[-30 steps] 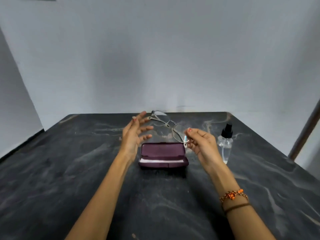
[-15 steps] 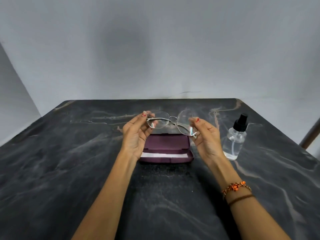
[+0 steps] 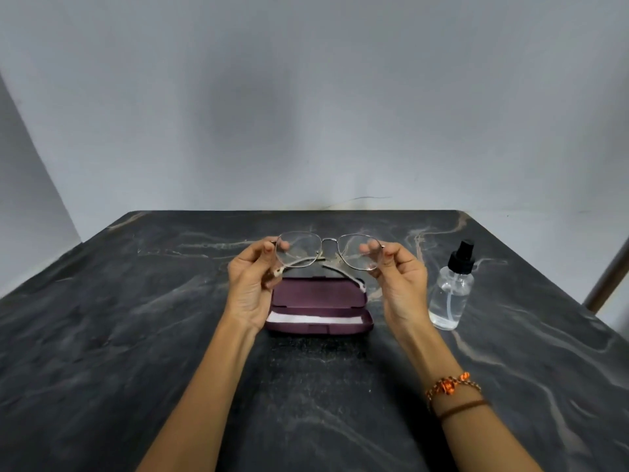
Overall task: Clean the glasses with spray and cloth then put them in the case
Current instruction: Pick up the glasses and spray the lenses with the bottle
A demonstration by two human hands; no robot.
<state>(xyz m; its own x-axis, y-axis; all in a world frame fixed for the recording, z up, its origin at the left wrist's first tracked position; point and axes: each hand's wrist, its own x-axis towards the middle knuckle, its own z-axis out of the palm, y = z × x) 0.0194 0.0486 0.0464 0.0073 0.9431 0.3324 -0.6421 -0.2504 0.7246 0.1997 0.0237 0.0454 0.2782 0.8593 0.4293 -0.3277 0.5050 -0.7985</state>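
Both hands, left point(image 3: 250, 284) and right point(image 3: 400, 281), pinch glasses point(image 3: 326, 250) above open case point(image 3: 318, 308). Inspection step, likely. Next: one hand frees for spray point(image 3: 451, 287) at 3 o'clock.

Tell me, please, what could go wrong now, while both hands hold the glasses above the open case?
1. Fingertips of the left hand and right hand lie against the lenses of the glasses, so they may leave smears.
2. The glasses are pinched only at their outer edges above the case; a slip could drop them onto it or the table.
3. The spray bottle stands close beside the right hand; a sideways move might knock it over.
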